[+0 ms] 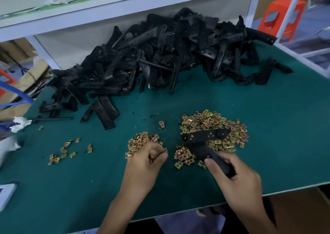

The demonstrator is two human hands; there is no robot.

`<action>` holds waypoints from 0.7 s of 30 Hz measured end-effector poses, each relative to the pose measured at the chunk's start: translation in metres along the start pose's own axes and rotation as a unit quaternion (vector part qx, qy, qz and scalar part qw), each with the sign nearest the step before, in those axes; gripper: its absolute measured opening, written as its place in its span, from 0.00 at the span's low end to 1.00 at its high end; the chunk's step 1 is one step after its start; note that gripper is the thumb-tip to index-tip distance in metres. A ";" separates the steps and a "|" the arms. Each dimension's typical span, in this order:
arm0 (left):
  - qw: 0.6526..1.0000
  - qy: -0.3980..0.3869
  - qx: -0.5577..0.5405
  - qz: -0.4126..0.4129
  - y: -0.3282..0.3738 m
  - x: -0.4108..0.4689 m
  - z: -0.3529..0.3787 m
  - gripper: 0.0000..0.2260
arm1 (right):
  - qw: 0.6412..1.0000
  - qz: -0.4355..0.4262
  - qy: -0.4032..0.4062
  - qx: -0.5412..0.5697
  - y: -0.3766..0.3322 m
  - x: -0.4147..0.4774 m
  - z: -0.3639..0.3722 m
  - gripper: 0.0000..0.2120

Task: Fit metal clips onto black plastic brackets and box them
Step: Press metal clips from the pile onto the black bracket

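From my station I see the left hand (144, 160) palm-down at the small pile of clips (142, 139), fingers curled and pinching some, while the right hand (237, 176) grips a bracket (201, 144) by its near end over the big pile (214, 124) on the surface (267, 126).

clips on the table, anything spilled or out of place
Yes: a loose scatter of clips lies left of the two piles, apart from the small pile and the large pile, with one stray clip farther left near the edge. No damage shows.
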State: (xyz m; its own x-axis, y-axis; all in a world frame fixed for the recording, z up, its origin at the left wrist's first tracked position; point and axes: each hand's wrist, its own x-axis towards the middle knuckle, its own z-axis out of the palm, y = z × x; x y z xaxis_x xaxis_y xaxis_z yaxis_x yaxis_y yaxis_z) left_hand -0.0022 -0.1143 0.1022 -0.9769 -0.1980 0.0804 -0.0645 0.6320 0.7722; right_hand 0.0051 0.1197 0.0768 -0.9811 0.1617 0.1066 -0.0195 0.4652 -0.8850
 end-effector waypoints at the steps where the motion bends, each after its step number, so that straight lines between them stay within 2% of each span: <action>1: 0.999 -0.001 -0.048 -0.005 0.004 0.001 -0.003 0.08 | 1.000 -0.003 -0.004 -0.005 0.000 0.000 0.000 0.15; 4: 0.989 -0.006 -0.145 0.020 0.019 0.005 -0.012 0.08 | 1.000 -0.013 -0.009 -0.015 0.001 0.000 0.000 0.14; 7: 0.978 -0.011 -0.210 0.005 0.034 0.008 -0.021 0.08 | 1.000 -0.019 -0.005 -0.022 0.001 -0.001 0.000 0.13; 11: 0.972 -0.023 -0.235 -0.007 0.047 0.012 -0.026 0.11 | 0.999 -0.033 -0.008 -0.033 0.002 -0.002 0.000 0.09; 15: 0.970 -0.009 -0.243 -0.015 0.056 0.016 -0.023 0.07 | 0.996 -0.057 0.003 -0.067 0.005 -0.004 0.002 0.15; 21: 0.957 -0.040 -0.281 -0.051 0.060 0.017 -0.014 0.07 | 0.994 -0.068 0.010 -0.084 0.007 -0.003 0.003 0.16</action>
State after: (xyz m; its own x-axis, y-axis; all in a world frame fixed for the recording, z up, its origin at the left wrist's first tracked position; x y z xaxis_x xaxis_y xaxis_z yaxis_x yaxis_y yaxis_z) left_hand -0.0200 -0.0898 0.1591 -0.9855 -0.1641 -0.0441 -0.0618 0.1043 0.9926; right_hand 0.0077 0.1197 0.0692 -0.9673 0.1042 0.2314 -0.1179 0.6228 -0.7734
